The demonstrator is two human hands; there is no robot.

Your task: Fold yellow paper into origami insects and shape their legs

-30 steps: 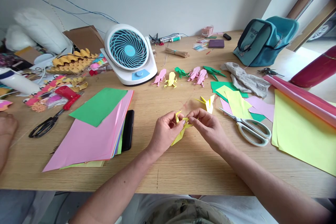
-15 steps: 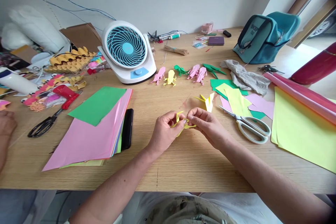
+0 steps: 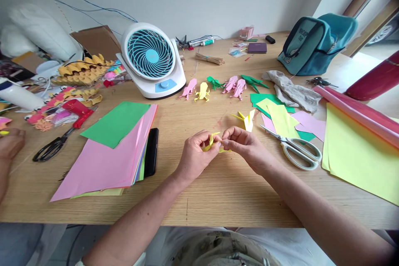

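Head view shows, far left of the fingers, another person's hand (image 3: pixel 12 143), cut off by the edge, with a yellow bit (image 3: pixel 4 133) too small to name. Nearer, but well apart from the fingers, a paper pile (image 3: pixel 109 166) lies on the surface (image 3: pixel 199 205). Next, the left hand (image 3: pixel 199 151) pinches a small yellow folded paper (image 3: pixel 212 140), which sits between the two hands. It should be very light, a bit stiff along the folds, not very slippery, and easy to crush or tear. Its thick folded middle looks best for a soft pinch, since thin points could bend. Thumbs and fingers hide much of it, so its whole shape is hard to make out. From the right, the right hand (image 3: pixel 247 151) has finger and thumb closed on what looks like a thin tip of it. Just beyond those fingers is a yellow pointed shape (image 3: pixel 249 121), its bottom hidden behind the hand. Farther right lie scissors (image 3: pixel 301 153); last, a red thing (image 3: pixel 375 79) runs off the edge.
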